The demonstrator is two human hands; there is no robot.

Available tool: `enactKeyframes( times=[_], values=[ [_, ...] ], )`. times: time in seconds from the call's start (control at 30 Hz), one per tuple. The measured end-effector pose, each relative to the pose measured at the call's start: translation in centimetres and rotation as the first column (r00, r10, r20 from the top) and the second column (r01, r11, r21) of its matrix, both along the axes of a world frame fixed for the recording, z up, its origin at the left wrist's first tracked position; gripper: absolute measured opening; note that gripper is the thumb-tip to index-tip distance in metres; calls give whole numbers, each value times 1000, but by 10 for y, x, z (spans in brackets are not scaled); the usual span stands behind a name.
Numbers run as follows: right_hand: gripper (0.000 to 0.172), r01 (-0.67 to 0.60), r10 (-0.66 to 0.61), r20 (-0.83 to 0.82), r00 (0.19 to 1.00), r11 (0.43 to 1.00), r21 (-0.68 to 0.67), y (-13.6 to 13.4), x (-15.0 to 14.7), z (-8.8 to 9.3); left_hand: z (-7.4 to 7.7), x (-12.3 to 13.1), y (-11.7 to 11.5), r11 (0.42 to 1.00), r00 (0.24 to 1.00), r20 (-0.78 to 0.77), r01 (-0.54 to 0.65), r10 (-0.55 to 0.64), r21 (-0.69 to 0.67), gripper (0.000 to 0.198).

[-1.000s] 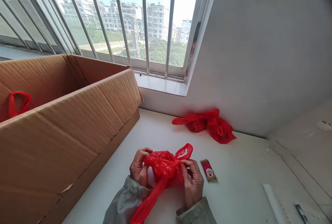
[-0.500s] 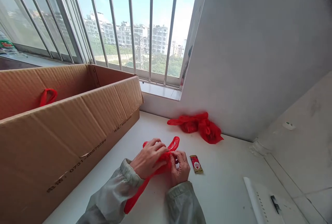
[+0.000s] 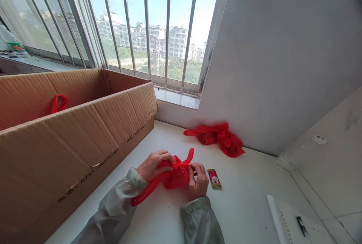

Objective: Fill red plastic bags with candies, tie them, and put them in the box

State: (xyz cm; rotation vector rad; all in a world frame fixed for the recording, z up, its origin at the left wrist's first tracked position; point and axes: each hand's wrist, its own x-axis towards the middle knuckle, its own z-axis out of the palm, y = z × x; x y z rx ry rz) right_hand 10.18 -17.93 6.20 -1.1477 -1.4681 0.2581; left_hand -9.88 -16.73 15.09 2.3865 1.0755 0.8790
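Observation:
On the white table lies a red plastic bag (image 3: 177,179), gathered into a knot at its top, with one loop sticking up and a long handle trailing toward me on the left. My left hand (image 3: 156,165) grips its gathered plastic from the left side, fingers closed. From the right, my right hand (image 3: 198,179) pinches the plastic beside the knot. What the bag contains cannot be made out. Just right of my right hand sits a small red and gold wrapped packet (image 3: 214,179). Another red plastic bag bundle (image 3: 217,136) rests against the wall behind.
A large open cardboard box (image 3: 93,138) fills the left side, a red handle loop (image 3: 59,103) showing inside. At the lower right are a spiral-bound notebook (image 3: 285,221) and a black pen (image 3: 302,226). A barred window (image 3: 158,32) stands behind the table.
My left hand has shifted left, uncovering the knot and the bag's body. The trailing handle has swung up and left. My right hand stays at the knot's right side.

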Motion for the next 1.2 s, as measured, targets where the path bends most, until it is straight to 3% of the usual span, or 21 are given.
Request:
enactKeyframes(
  times=[0.3, 0.53, 0.63, 0.77, 0.83, 0.9, 1.0, 1.07, 1.2],
  values=[
    [29, 84, -93, -99, 991, 992, -92, 10, 2, 5, 20, -28, 4, 997, 995, 78, -55, 59, -57, 20],
    [31, 172, -196, -164, 967, 974, -147, 14, 6, -3, 16, -46, 5, 979, 972, 122, -198, 201, -36, 18],
    [32, 133, -151, -159, 976, 984, -115, 13, 4, -3, 18, -38, -1, 979, 972, 116, -204, 202, 6, 17],
    [37, 81, -83, -91, 992, 996, -28, 8, -1, 3, 20, -10, -11, 982, 989, -55, -130, 138, 134, 48],
    [38, 55, -55, 1, 998, 998, 31, 6, -4, 6, 16, 7, -13, 978, 969, -187, -134, 163, 159, 44],
    [39, 40, -49, 118, 992, 996, 83, 5, -7, 7, 10, 19, -12, 976, 952, -235, -164, 195, 146, 24],
    [28, 36, -52, 196, 979, 996, 86, 6, -11, 7, 5, 25, -10, 975, 959, -191, -193, 212, 111, 15],
    [18, 47, -55, 168, 984, 998, 53, 7, -12, 6, 6, 22, -9, 974, 966, -129, -213, 222, 79, 14],
    [18, 112, -112, 67, 991, 994, 0, 10, -9, 6, 13, 11, -8, 966, 964, 55, -257, 259, -30, 6]
  ],
)
